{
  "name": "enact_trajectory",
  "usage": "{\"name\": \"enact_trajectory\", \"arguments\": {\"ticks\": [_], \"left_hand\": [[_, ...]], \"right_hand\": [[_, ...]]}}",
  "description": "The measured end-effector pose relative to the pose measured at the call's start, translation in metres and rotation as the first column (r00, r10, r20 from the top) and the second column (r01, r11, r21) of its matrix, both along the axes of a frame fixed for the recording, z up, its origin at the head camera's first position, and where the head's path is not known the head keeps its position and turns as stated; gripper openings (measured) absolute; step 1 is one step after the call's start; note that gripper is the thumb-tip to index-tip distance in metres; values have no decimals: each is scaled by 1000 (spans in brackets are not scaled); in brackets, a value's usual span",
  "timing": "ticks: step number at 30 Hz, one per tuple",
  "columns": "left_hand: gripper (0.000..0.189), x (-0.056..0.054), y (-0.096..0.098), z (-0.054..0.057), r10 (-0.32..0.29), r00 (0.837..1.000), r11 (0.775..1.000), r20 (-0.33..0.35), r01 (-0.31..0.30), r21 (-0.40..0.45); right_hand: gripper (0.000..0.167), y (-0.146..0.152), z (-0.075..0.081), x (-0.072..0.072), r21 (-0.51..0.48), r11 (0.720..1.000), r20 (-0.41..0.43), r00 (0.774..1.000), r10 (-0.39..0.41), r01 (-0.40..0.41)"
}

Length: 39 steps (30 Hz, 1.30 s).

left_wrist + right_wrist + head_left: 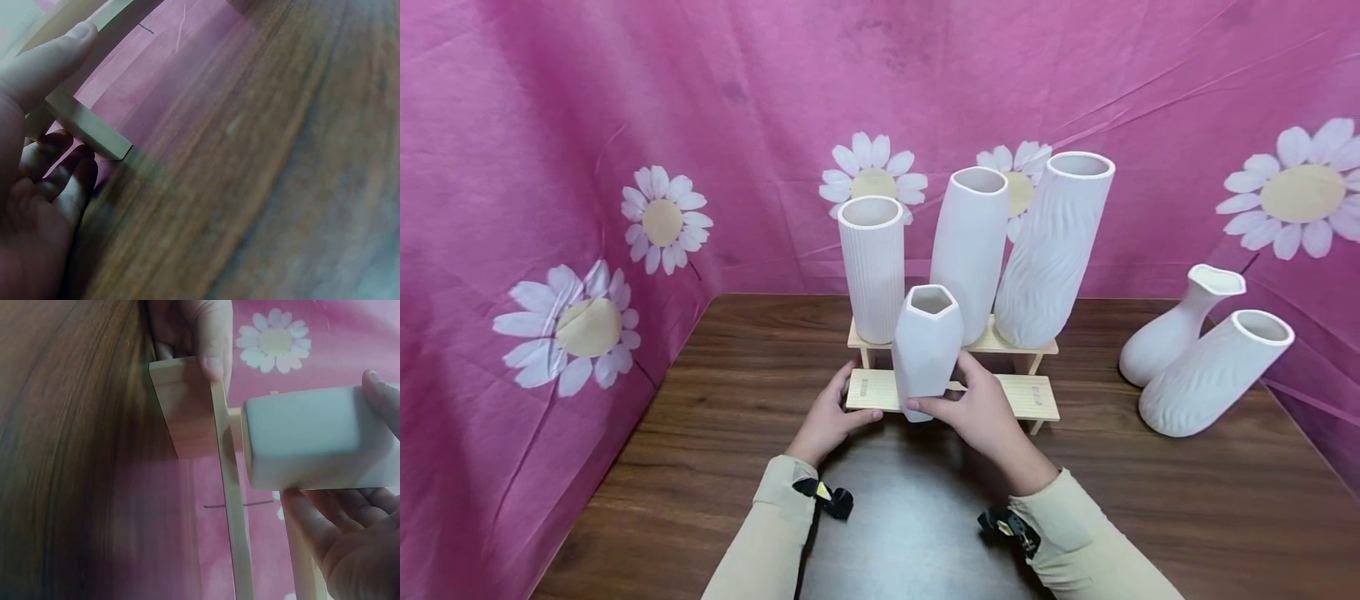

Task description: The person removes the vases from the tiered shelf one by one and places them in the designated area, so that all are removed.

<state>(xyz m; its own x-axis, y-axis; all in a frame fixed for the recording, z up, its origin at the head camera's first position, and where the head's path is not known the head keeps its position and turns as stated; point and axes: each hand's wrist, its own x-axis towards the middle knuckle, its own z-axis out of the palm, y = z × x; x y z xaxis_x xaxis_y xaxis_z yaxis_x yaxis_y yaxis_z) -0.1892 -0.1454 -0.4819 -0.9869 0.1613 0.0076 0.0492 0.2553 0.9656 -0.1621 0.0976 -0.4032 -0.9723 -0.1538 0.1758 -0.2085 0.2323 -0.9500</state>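
Note:
My right hand point(988, 408) grips a white faceted vase point(928, 346) with a five-sided mouth, thumb in front and fingers around its far side. The vase is upright over the lower step of a two-tier wooden stand point(1033, 396); in the right wrist view a narrow gap shows between its base point(269, 444) and the board point(228, 487). At the step's left end, my left hand point(835, 417) holds the stand, with the thumb on the board's edge and the fingers beside the leg point(87, 125).
Along the upper tier stand a ribbed vase point(872, 275), a smooth vase point(973, 250) and a wavy vase point(1060, 250). To the right, a flared-neck vase point(1176, 333) and another wavy vase point(1210, 375) stand on the brown table point(700, 467). A pink flowered cloth point(760, 100) hangs behind.

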Motion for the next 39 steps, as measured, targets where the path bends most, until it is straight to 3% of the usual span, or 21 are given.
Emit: {"name": "enact_trajectory", "arguments": {"ticks": [6, 20, 29, 39], "left_hand": [[102, 0, 0, 1, -2, 1000, 1000, -16, 2, -4], [101, 0, -2, -3, 10, 999, 1000, -38, -11, -20], [102, 0, 0, -2, 6, 999, 1000, -38, -6, -6], [101, 0, 0, -4, 15, 1000, 1000, -23, -15, -1]], "right_hand": [[69, 16, 3, 9, -24, 1000, -19, 1000, -18, 17], [68, 45, 11, 24, 53, 994, -59, 994, -92, 95], [65, 68, 15, 38, 155, 972, -83, 983, -163, 175], [64, 95, 10, 48, 203, 955, -116, 973, -197, 218]]}}
